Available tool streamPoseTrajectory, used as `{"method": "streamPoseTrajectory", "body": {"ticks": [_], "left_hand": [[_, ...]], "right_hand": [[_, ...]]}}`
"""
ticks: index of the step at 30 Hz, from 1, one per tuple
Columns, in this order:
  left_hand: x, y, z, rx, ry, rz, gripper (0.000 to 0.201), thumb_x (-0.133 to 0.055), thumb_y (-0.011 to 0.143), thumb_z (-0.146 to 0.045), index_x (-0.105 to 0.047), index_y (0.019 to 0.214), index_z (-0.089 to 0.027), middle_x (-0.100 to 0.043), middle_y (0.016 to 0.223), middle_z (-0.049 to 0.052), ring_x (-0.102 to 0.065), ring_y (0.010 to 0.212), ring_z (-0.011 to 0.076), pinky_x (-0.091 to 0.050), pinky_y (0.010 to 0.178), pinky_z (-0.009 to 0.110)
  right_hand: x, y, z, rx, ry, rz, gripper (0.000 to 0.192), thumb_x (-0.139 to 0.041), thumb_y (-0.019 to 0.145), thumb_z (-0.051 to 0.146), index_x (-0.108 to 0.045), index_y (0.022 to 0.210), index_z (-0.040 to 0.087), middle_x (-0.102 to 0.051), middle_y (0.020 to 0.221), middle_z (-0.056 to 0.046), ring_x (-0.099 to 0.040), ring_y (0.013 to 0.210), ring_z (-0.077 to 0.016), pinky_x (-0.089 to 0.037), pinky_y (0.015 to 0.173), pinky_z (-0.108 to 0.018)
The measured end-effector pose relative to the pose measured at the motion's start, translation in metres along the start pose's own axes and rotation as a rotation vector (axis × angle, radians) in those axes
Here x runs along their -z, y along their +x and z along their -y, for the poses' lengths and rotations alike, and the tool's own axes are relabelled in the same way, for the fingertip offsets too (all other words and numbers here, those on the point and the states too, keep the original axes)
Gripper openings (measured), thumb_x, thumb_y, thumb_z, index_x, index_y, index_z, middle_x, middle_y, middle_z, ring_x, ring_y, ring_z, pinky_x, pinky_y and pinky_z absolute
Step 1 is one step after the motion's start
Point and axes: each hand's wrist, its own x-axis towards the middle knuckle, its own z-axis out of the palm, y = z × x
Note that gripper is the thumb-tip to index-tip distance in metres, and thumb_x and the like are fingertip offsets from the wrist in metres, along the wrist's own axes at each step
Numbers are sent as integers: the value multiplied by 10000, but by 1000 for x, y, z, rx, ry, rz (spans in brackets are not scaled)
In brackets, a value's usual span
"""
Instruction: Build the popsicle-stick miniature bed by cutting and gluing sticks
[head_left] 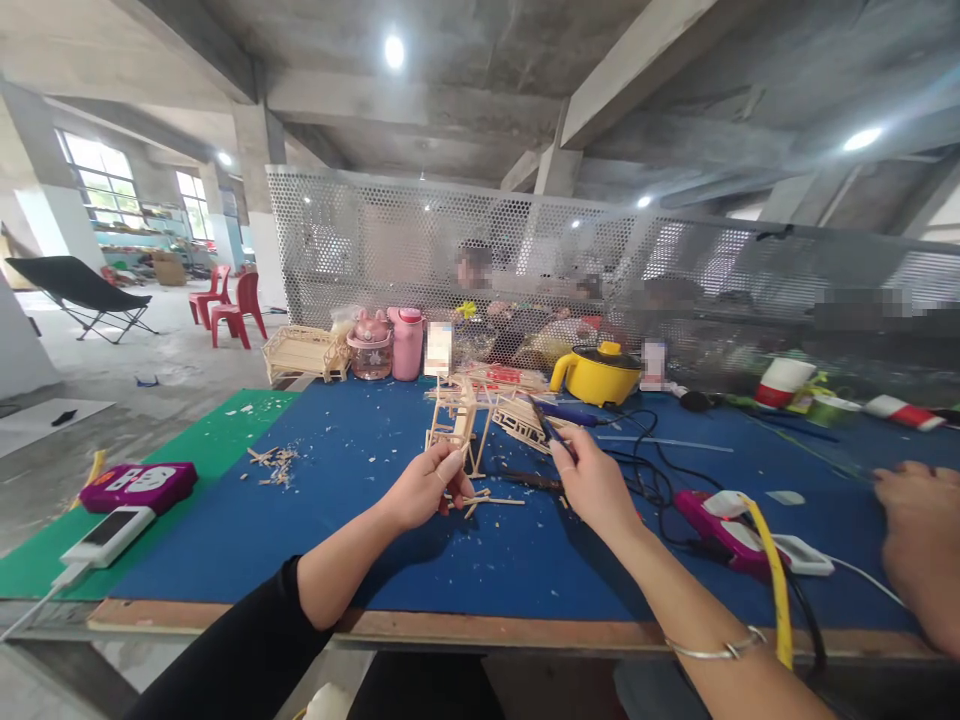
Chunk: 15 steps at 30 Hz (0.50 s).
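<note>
So the left hand (pixel 424 490) pinches a thin wooden stick (pixel 442 462) steady while the right hand (pixel 592 480) grips a blue-handled tool (pixel 551 428) pen-style, tip towards the stick frame (pixel 461 420).

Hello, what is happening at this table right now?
A person sits at a blue table and works on a small frame of wooden sticks. The left hand pinches a thin stick beside the frame. The right hand holds a dark pen-like tool with its tip toward the frame. Wood scraps lie on the table. Another person's hand rests at the right edge.
</note>
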Motion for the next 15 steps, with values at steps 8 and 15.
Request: {"method": "streamPoseTrajectory", "body": {"ticks": [8,15], "left_hand": [[-38,-12,-11,-400,224,-421,306,-319,929,-376,-548,976,-179,-597,909,56,-541,830,162,-424,760,298],[-43,-16,-14,-411,338,-475,246,-359,915,-343,-442,739,-191,-483,664,-18,-435,620,120,-359,601,244]], "right_hand": [[3,-64,55,-381,1355,67,320,-628,753,455,-413,690,227,-301,497,105,-274,404,-59,-233,361,-169],[-25,-72,73,-251,1466,146,313,-644,673,247,-581,979,256,-611,1083,-9,-554,1015,-182,-458,856,-292]]}}
